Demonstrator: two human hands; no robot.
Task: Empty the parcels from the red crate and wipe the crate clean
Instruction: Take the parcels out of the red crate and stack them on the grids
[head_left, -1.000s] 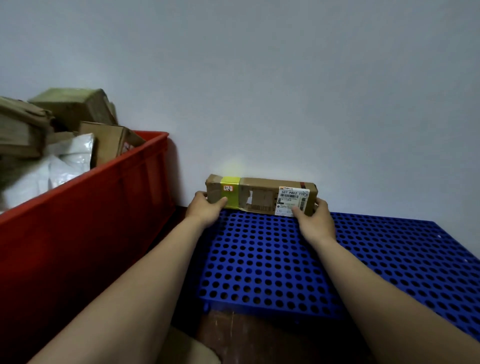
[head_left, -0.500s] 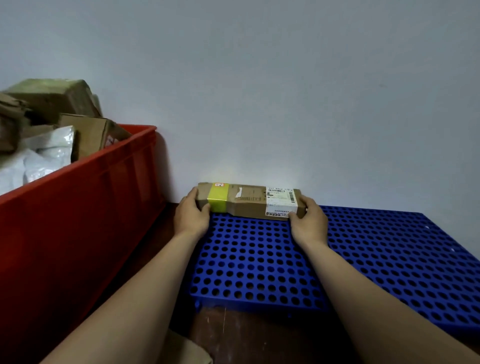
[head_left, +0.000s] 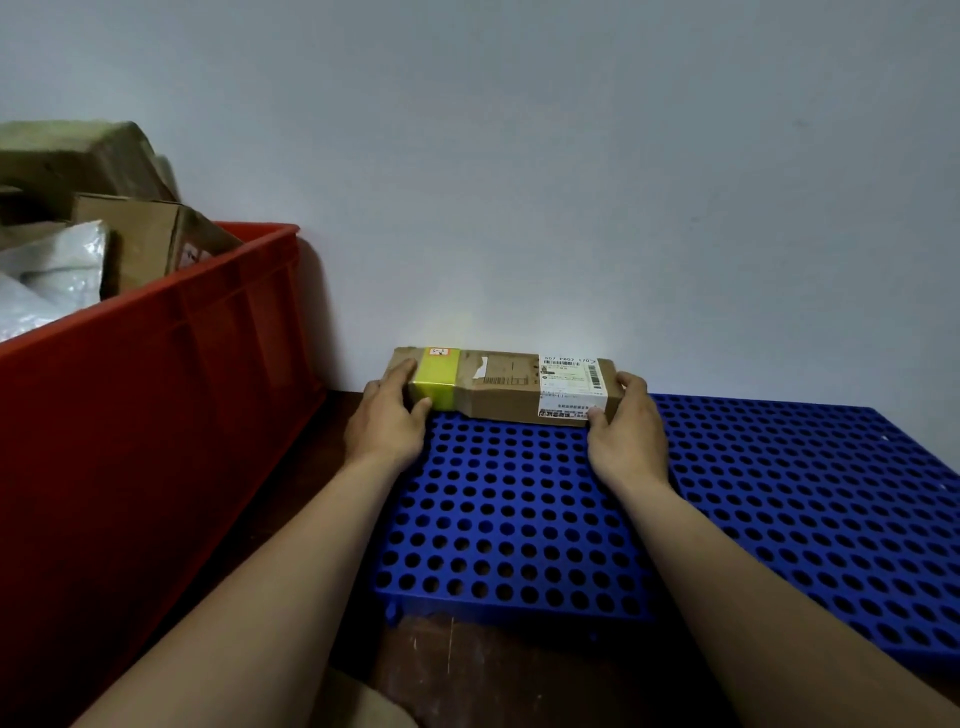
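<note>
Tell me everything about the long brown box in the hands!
The long brown box is slim cardboard, with a yellow tape band near its left end and a white barcode label near its right. It lies flat at the back of the blue holed mat, by the wall. The left hand grips one end, the right hand the other.

a plain, pale grey-blue wall (head_left: 571, 156) fills the upper half of the view, smooth and unmarked, dimmer toward the corners. low down on it sits a soft bright patch of light (head_left: 519, 335). the floor (head_left: 483, 675) is dark brown and worn-looking, with a thin pale scratch. it lies in shadow where it meets the wall. a blue perforated plastic pallet (head_left: 779, 519) lies flat on the floor, its far edge at the foot of the wall, with round holes in even rows.
</note>
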